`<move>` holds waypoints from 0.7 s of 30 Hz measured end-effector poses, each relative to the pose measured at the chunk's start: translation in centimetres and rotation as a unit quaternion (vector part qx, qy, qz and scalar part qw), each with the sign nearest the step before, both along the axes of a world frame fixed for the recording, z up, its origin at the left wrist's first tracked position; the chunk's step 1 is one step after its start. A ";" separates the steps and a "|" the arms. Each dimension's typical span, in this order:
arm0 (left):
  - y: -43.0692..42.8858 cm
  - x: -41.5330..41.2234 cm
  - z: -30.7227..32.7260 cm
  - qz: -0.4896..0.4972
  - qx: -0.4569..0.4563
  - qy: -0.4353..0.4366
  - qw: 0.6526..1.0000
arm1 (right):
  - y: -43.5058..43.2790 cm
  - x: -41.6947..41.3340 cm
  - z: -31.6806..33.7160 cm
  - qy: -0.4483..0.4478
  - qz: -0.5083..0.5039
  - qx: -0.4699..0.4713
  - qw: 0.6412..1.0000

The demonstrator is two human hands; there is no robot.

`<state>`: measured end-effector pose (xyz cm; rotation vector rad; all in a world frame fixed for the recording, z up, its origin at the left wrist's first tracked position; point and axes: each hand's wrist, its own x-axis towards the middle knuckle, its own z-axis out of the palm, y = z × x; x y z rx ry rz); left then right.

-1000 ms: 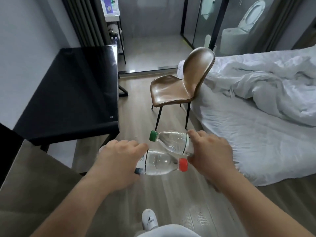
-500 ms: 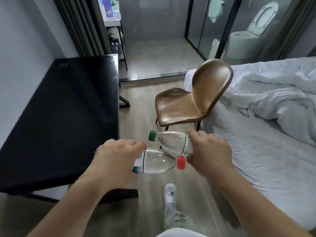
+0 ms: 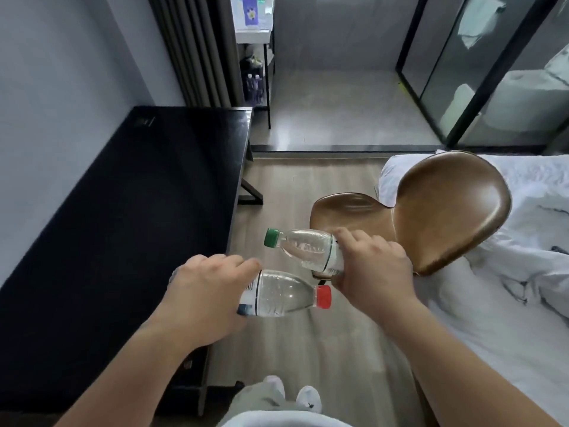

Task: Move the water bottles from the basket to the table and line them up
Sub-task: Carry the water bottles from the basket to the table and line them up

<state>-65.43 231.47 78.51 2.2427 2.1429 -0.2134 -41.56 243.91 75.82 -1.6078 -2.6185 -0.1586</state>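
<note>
- Bedroom with a wood floor (image 3: 308,186): a long black table (image 3: 123,211) fills the side at 9 o'clock, a brown chair (image 3: 446,211) stands at 2 o'clock, and a white bed (image 3: 492,303) lies at 3 o'clock.
- The left hand (image 3: 200,291) is clamped from above on the body of the red-cap bottle (image 3: 283,292). This bottle lies almost flat in the air, with its cap toward 3 o'clock.
- The right hand (image 3: 372,272) is wrapped around the lower half of the green-cap bottle (image 3: 308,246), whose cap points toward 10 o'clock.
- The hands are near each other but apart. The red cap comes just beside the right hand, and I cannot tell if it touches.
- I think there is one bottle in each hand so that two can go in one trip. The wide body gives a firmer hold than the neck, and the caps point inward because the wrists turn so when the arms reach forward.
- Both bottles hang over the floor, just at 3 o'clock of the table edge, and are not yet on the table. The basket is not in view.
- This looks like the carrying step. The next move calls for turning each bottle upright and setting its base on the table.
- The left hand is nearer to the table, so the red-cap bottle could probably start the line.
- The bases are hidden under the palms, so a change of grip may be needed before the bottles can stand.
</note>
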 end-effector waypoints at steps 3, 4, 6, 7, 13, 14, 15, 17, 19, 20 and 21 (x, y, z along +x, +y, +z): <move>4.1 -2.6 -1.1 0.010 0.001 0.000 1.000 | 4.7 -3.0 -0.4 -0.005 0.022 0.000 1.000; 5.4 -3.4 -1.4 0.014 0.001 -0.001 1.000 | 6.0 -3.9 -0.4 -0.006 0.031 -0.007 0.999; 7.7 -5.0 -1.9 0.019 0.006 0.000 1.000 | 8.2 -5.6 -0.4 -0.015 0.038 -0.016 0.999; 9.2 -6.2 -2.4 0.020 0.014 -0.002 1.000 | 9.8 -6.8 -0.7 -0.017 0.043 -0.012 0.999; 18.0 -13.7 -3.6 0.041 0.043 -0.033 0.998 | 18.8 -14.9 -1.1 -0.047 0.051 -0.009 0.998; 19.1 -15.0 -3.5 0.046 0.043 -0.039 0.997 | 20.0 -16.1 -1.0 -0.050 0.053 -0.007 0.997; 20.0 -16.2 -3.5 0.050 0.047 -0.045 0.997 | 21.1 -17.3 -0.8 -0.053 0.055 -0.004 0.997; 21.7 -18.4 -3.3 0.058 0.053 -0.057 0.995 | 23.2 -19.7 -0.4 -0.057 0.067 -0.008 0.996; 22.8 -20.4 -3.3 0.071 0.059 -0.060 0.994 | 25.0 -22.1 0.2 -0.061 0.091 -0.017 0.994; 23.2 -21.3 -3.3 0.081 0.062 -0.059 0.993 | 25.8 -23.4 0.4 -0.057 0.106 -0.023 0.993; 23.5 -22.1 -3.4 0.095 0.063 -0.060 0.992 | 26.6 -24.7 0.7 -0.051 0.121 -0.033 0.991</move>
